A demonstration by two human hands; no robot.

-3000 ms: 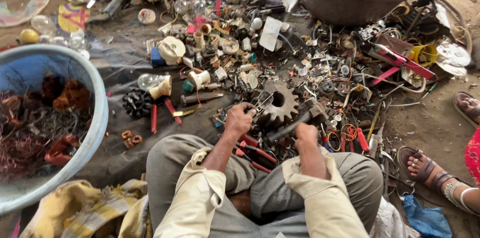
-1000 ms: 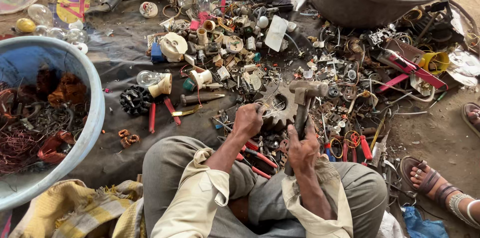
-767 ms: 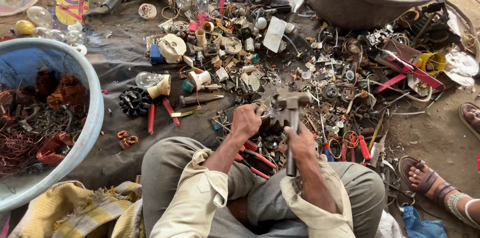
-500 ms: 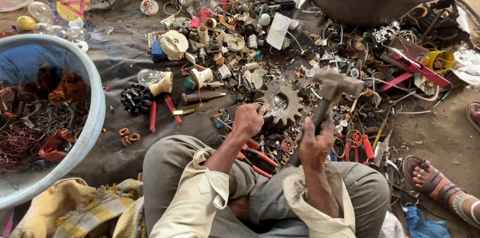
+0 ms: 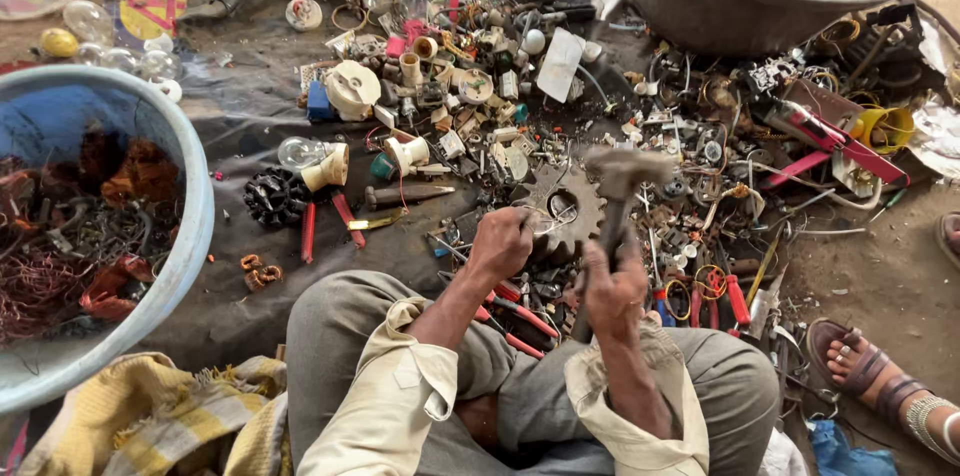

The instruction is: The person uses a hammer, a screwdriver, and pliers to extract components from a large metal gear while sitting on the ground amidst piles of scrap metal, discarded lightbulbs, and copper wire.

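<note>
Over scrap, right hand (image 5: 612,288) raises hammer (image 5: 620,176).

I sit on the ground at a scrap-sorting yard, on bare dirt, not at a bench. A dark sheet (image 5: 250,116) before me is heaped with metal scrap, a big gear (image 5: 565,208) in its middle. Left of the gear stands a blue tub (image 5: 190,196) of tangled wire; beyond it, a grey tub (image 5: 700,16) of junk.
</note>
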